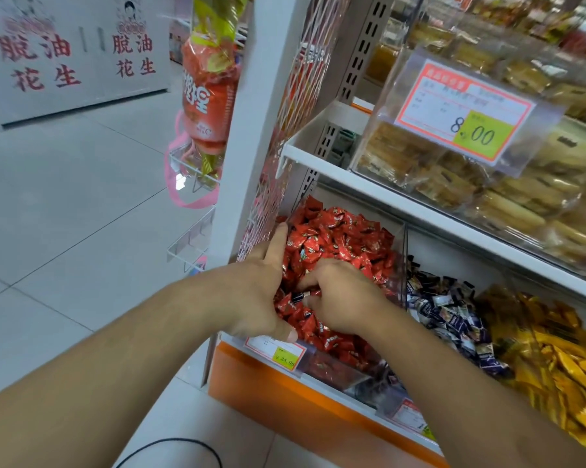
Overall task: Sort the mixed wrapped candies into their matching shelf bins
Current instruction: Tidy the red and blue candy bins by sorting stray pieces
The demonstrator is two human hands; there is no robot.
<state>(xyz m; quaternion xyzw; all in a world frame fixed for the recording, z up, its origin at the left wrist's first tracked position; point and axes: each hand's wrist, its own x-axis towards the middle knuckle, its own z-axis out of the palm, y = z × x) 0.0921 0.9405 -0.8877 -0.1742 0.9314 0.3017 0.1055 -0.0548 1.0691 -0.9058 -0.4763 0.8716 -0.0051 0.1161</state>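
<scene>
Over the red-candy bin (398, 238), the left hand (268, 292) lies spread and empty at its left wall, while the right hand (343, 297), nearer, curls onto a dark stray candy (298, 296) lying crosswise between them.

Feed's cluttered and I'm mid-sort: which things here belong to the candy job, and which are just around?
Job:
red candy bin
dark stray candy at right hand
left hand
dark-wrapped candy bin
yellow candy bin

Just around:
pastry boxes
8.00 price tag
hanging orange snack bag
</scene>
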